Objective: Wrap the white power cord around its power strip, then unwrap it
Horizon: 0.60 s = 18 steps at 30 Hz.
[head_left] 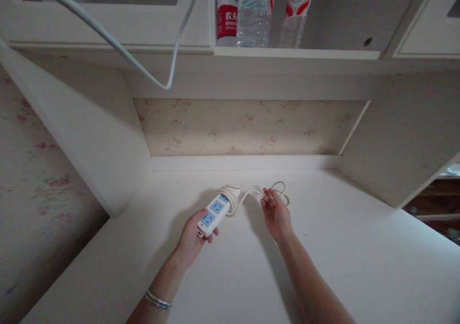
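Note:
My left hand [192, 235] grips the near end of a white power strip [212, 215] with blue socket faces, thumb on top and fingers beneath. Several turns of its cream cord [232, 198] are wrapped around the far end of the strip. From there a loose length runs across to my right hand [276, 213], whose fingers are closed on the cord, palm turned up. Beyond those fingers the cord makes a small loop. The plug cannot be made out.
Under both hands lies a white desktop [230, 285], with side panels left and right. Overhead, a cabinet shelf [298, 54] holds plastic bottles [253, 19]. A pale cable [118, 48] hangs at upper left. Floral wallpaper [247, 125] covers the back.

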Motion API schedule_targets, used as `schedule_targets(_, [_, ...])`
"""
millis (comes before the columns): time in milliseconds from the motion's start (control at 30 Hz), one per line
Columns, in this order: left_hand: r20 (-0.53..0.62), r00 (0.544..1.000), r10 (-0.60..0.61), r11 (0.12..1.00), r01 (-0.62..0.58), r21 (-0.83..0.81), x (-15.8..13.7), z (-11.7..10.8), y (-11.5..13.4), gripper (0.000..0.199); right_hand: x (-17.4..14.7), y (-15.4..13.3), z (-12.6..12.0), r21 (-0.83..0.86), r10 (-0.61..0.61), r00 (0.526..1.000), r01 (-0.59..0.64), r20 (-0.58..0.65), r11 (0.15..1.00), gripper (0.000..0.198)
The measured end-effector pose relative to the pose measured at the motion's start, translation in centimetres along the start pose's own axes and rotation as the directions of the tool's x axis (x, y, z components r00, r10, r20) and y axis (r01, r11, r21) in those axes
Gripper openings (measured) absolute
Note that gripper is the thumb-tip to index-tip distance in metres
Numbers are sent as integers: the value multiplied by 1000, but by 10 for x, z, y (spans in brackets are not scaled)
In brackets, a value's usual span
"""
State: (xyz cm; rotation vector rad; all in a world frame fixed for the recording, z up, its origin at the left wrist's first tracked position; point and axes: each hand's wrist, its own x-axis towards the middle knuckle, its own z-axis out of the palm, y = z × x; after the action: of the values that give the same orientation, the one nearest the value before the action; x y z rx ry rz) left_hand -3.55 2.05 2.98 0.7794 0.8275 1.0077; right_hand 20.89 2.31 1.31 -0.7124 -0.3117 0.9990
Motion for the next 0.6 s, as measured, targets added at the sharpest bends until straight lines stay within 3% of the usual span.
schedule_targets(133, [-41,999,33,994,-37,-105,-2,1,5,23,-21,22,10,-206,237,965,-211,112,956,27])
schedule_targets(267, [45,999,-26,996,30,-80,-8,2,7,24,-40,37,21,-326,444,855,-353,269,877,25])
schedule_targets(333, [124,990,-69,997,74,-33,-9,2,5,27,-43,39,24,-321,439,843,-342,311,883,22])
schedule_targets(467, [260,952,-162,986,143,91,-10,0,3,31,-37,29,21,-212,298,892,-236,340,948,22])
schedule_targets(600, [303,934,-191,972,137,192,-10,-4,4,31,-22,11,12,-127,245,935,-219,255,967,29])
